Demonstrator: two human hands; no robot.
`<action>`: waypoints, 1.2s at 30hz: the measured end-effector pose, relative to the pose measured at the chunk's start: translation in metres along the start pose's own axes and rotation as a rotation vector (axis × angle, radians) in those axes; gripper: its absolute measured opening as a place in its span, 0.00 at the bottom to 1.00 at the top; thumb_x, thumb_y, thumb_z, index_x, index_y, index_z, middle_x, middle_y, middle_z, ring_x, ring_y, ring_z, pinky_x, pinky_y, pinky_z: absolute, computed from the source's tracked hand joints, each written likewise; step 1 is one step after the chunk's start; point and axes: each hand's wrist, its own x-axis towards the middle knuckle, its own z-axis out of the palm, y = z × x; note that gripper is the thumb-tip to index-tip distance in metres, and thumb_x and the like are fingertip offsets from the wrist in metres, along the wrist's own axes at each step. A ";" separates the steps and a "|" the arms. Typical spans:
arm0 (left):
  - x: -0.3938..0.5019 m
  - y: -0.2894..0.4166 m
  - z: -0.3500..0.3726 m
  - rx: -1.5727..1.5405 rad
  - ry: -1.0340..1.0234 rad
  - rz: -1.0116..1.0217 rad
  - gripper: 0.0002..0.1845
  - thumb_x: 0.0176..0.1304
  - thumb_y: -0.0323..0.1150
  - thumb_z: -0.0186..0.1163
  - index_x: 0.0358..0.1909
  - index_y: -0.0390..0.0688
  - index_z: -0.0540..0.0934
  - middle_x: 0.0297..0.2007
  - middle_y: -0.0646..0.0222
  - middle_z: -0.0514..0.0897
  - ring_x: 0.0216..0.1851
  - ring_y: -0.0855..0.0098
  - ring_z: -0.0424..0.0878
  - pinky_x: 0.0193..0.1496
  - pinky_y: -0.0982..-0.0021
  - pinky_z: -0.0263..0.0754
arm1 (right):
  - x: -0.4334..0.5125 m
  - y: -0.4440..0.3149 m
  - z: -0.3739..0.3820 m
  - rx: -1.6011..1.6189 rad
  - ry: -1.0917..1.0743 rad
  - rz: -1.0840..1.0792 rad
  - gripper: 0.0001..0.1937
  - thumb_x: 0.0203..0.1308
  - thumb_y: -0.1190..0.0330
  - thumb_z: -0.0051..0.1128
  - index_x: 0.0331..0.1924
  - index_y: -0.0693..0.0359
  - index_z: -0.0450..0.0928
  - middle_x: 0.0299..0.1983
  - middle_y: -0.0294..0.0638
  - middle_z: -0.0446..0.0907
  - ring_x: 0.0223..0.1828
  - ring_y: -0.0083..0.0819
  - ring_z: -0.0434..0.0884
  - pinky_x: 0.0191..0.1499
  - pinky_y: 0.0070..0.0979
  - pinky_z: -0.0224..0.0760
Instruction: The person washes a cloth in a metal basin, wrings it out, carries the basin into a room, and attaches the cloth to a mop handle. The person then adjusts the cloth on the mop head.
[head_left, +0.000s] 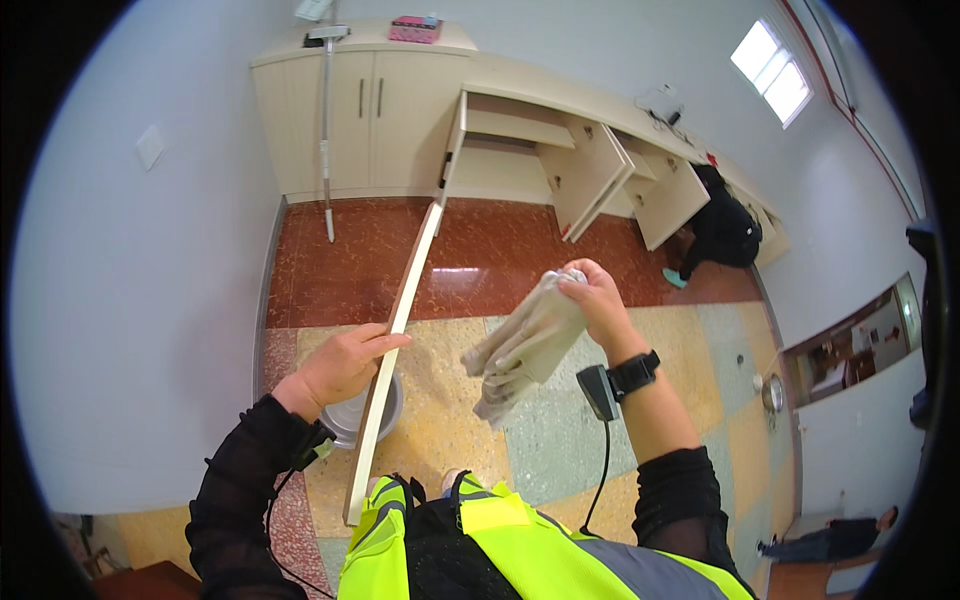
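Observation:
My left hand (347, 365) rests on the middle of a long, narrow, cream-coloured board (384, 375) with a brown side, its thumb and fingers at the board's two edges. The board slants from my vest up towards an open cabinet door. In my right hand (598, 304) a greyish, crumpled cloth (529, 337) is gripped by its upper end and hangs down. Below and behind the board, on the floor, is a grey basin (390, 409), partly hidden by the board and my left wrist.
A low cream cabinet (322, 112) with several open doors (589, 176) runs along the wall. A long-handled mop or squeegee (325, 142) leans on it. One person (720, 221) crouches by the far doors; another person (832, 538) is at lower right. A metal basin (772, 393) sits farther off.

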 end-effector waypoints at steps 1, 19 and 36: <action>-0.001 -0.003 0.004 -0.093 -0.023 -0.025 0.20 0.52 0.22 0.54 0.49 0.43 0.76 0.41 0.62 0.76 0.40 0.59 0.77 0.43 0.66 0.73 | 0.000 0.001 0.000 0.033 -0.015 -0.005 0.08 0.51 0.75 0.56 0.36 0.58 0.71 0.30 0.31 0.74 0.32 0.19 0.73 0.35 0.18 0.68; -0.063 0.001 0.086 -0.182 -0.088 -0.303 0.20 0.63 0.34 0.53 0.58 0.45 0.70 0.35 0.56 0.77 0.37 0.55 0.76 0.40 0.62 0.72 | -0.006 -0.010 -0.017 -0.132 -0.242 -0.057 0.09 0.55 0.74 0.57 0.40 0.55 0.74 0.38 0.26 0.74 0.41 0.16 0.72 0.47 0.19 0.67; 0.003 0.021 0.103 -0.161 0.046 -0.507 0.11 0.60 0.38 0.56 0.41 0.44 0.78 0.31 0.58 0.81 0.33 0.55 0.79 0.34 0.60 0.72 | -0.095 -0.010 0.058 -0.770 -0.541 -0.432 0.21 0.49 0.75 0.60 0.51 0.56 0.72 0.42 0.47 0.80 0.43 0.44 0.80 0.46 0.32 0.74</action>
